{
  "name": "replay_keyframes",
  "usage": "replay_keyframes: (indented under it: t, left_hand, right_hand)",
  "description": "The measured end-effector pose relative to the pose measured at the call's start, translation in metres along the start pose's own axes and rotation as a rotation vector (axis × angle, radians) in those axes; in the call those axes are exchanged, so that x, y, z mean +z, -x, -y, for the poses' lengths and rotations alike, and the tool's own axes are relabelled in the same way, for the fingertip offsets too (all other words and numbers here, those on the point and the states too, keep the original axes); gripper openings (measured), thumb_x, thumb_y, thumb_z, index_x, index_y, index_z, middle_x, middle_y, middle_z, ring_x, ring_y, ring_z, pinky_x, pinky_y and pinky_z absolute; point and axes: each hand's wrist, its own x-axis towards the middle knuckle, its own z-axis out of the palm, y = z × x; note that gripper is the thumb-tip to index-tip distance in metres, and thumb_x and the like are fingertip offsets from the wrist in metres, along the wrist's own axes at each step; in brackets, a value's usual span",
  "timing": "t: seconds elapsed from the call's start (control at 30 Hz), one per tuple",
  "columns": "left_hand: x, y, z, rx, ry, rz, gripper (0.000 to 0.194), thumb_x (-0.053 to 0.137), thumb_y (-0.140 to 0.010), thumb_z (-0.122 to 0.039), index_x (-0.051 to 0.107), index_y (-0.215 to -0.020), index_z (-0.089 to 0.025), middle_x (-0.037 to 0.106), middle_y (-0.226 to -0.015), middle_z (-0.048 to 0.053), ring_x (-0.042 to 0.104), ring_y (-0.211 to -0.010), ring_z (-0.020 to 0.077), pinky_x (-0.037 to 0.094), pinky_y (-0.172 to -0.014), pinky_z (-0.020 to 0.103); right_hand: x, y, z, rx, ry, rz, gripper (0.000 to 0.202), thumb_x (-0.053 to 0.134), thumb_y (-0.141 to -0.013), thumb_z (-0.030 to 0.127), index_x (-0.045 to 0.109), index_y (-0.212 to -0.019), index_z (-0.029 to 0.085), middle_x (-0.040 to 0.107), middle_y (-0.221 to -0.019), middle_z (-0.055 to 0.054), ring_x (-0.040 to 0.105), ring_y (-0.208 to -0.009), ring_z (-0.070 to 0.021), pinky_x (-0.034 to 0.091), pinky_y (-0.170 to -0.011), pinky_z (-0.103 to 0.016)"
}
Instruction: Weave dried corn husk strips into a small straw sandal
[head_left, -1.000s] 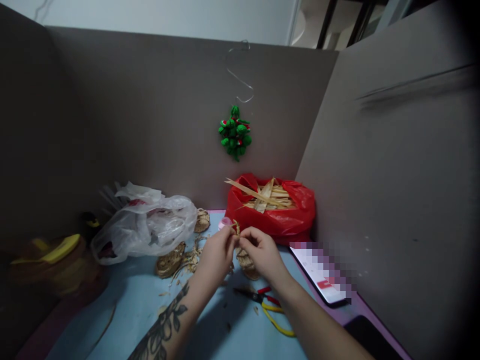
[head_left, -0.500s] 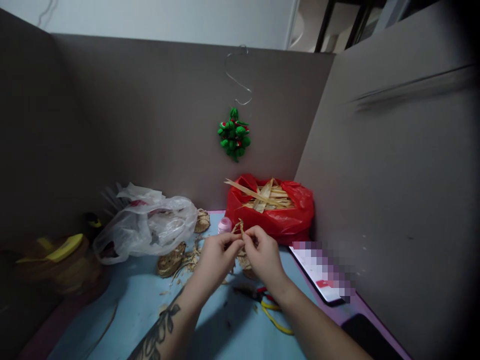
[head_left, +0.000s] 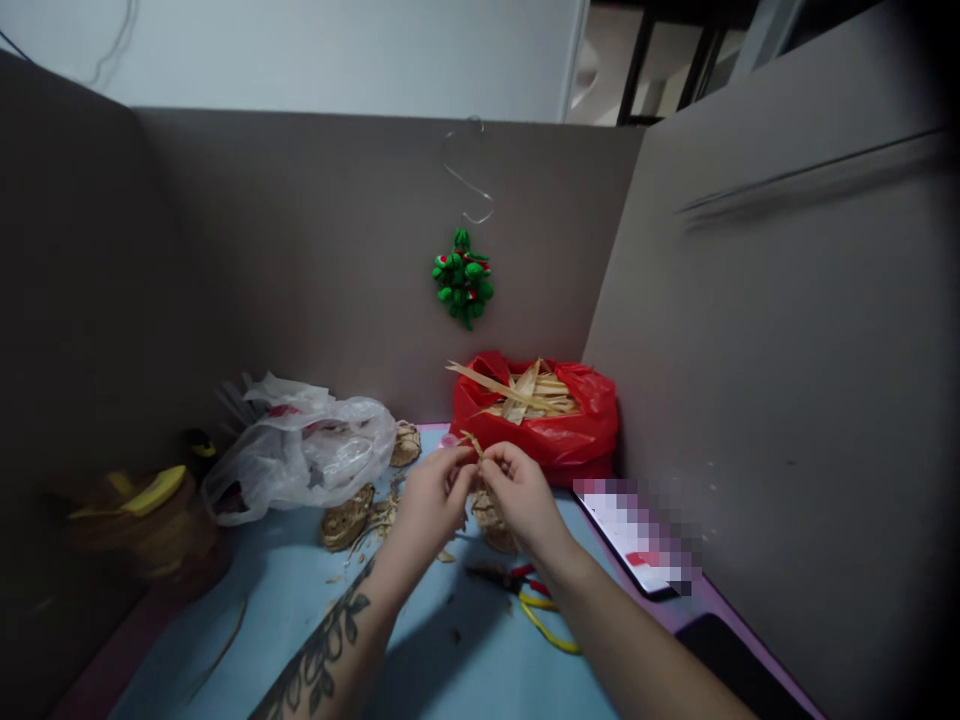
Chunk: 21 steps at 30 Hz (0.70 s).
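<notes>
My left hand (head_left: 436,492) and my right hand (head_left: 517,488) meet over the middle of the table, thumbs and fingers pinched close together. Between them is a thin tan strip of dried plant fibre (head_left: 472,441), which looks twisted or braided and pokes up above the fingertips. The rest of the strip is hidden by the fingers. Partly behind my right hand lies a coiled, woven fibre piece (head_left: 491,522). Another such woven piece (head_left: 346,518) rests left of my left hand, and a third woven piece (head_left: 406,443) sits farther back.
A red plastic bag (head_left: 536,440) full of dried strips stands behind my hands. Left are a clear plastic bag (head_left: 300,455) and a brown pot (head_left: 161,535). Yellow-and-red-handled pliers (head_left: 536,603) and a phone (head_left: 634,540) lie right. A green ornament (head_left: 463,280) hangs on the back panel.
The view has shifted slightly. Both hands remain pinched together; the fibre strip's upper end now leans more to the left, and the fingers have moved a little along it.
</notes>
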Motion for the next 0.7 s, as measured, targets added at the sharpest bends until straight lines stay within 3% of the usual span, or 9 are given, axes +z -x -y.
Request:
replay_keyframes:
  t: [0.1, 0.27, 0.37, 0.5, 0.7]
  left_hand:
    - [-0.007, -0.007, 0.004, -0.11, 0.074, 0.129, 0.021, 0.05, -0.081, -0.024, 0.069, -0.084, -0.015, 0.069, -0.077, 0.004, 0.06, -0.069, 0.0152, 0.045, -0.067, 0.025]
    - [-0.021, -0.002, -0.006, -0.127, 0.018, 0.149, 0.02, 0.054, -0.077, -0.029, 0.063, -0.065, -0.014, 0.058, -0.057, -0.001, 0.049, -0.056, 0.012, 0.035, -0.053, 0.022]
    - [-0.019, 0.018, -0.011, -0.183, 0.1, 0.178, 0.02, 0.051, -0.077, -0.03, 0.056, -0.063, -0.016, 0.051, -0.055, -0.003, 0.047, -0.052, 0.0109, 0.033, -0.05, 0.021]
    - [-0.005, 0.06, -0.007, -0.31, 0.274, 0.208, 0.021, 0.043, -0.081, -0.032, 0.047, -0.065, -0.018, 0.046, -0.056, -0.005, 0.045, -0.05, 0.0104, 0.034, -0.05, 0.021]
    - [0.011, 0.109, 0.0, -0.332, 0.146, 0.104, 0.022, 0.039, -0.084, -0.03, 0.041, -0.065, -0.019, 0.043, -0.061, -0.004, 0.041, -0.059, 0.0121, 0.032, -0.057, 0.023]
  right_hand:
    - [0.005, 0.001, 0.009, -0.025, 0.014, 0.044, 0.009, 0.054, -0.074, 0.026, 0.053, -0.071, 0.017, 0.053, -0.062, 0.003, 0.051, -0.058, -0.0118, 0.041, -0.055, -0.023]
    - [0.007, 0.015, 0.018, -0.107, 0.171, 0.019, 0.009, 0.054, -0.073, 0.026, 0.053, -0.07, 0.018, 0.055, -0.064, 0.002, 0.052, -0.061, -0.0141, 0.042, -0.057, -0.025]
    - [0.005, 0.037, 0.015, -0.149, 0.287, -0.018, 0.01, 0.053, -0.075, 0.028, 0.055, -0.07, 0.018, 0.057, -0.066, 0.0, 0.053, -0.063, -0.0154, 0.041, -0.059, -0.026]
    - [0.003, 0.071, -0.002, -0.055, 0.247, 0.015, 0.013, 0.053, -0.074, 0.03, 0.055, -0.068, 0.019, 0.057, -0.063, 0.0, 0.052, -0.059, -0.0152, 0.04, -0.057, -0.026]
    - [0.008, 0.105, -0.029, 0.09, 0.13, 0.083, 0.015, 0.055, -0.075, 0.032, 0.056, -0.072, 0.017, 0.054, -0.06, 0.001, 0.047, -0.055, -0.0123, 0.037, -0.051, -0.024]
